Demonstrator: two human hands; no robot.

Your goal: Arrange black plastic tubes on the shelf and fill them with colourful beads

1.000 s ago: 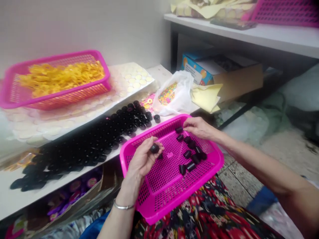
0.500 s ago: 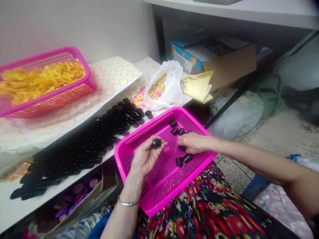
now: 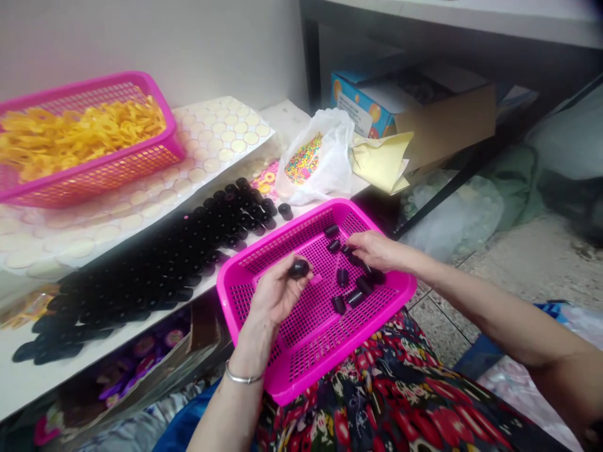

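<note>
My left hand (image 3: 277, 289), a bangle on its wrist, is closed around a small black plastic cylinder (image 3: 298, 269), held over the left half of a bright pink mesh basket (image 3: 277, 392). The basket rests on my lap. Inside its right half my right hand (image 3: 374, 249) reaches down, its fingers pinched on another black cylinder (image 3: 347, 250) that they partly hide. Several loose black cylinders (image 3: 355, 297) lie around that hand on the basket floor, some on their sides.
Rows of black cylinders (image 3: 155, 270) stand on the white table to the left. Behind them are a pink basket of yellow plastic pieces (image 3: 80, 135) and a sheet of round stickers (image 3: 226, 129). A white bag of colourful beads (image 3: 330, 163) and a cardboard box (image 3: 447, 119) lie farther back.
My right hand has shifted slightly up and right within the basket, uncovering more black cylinders. My left hand keeps its cylinder in nearly the same place. The view has shifted slightly.
</note>
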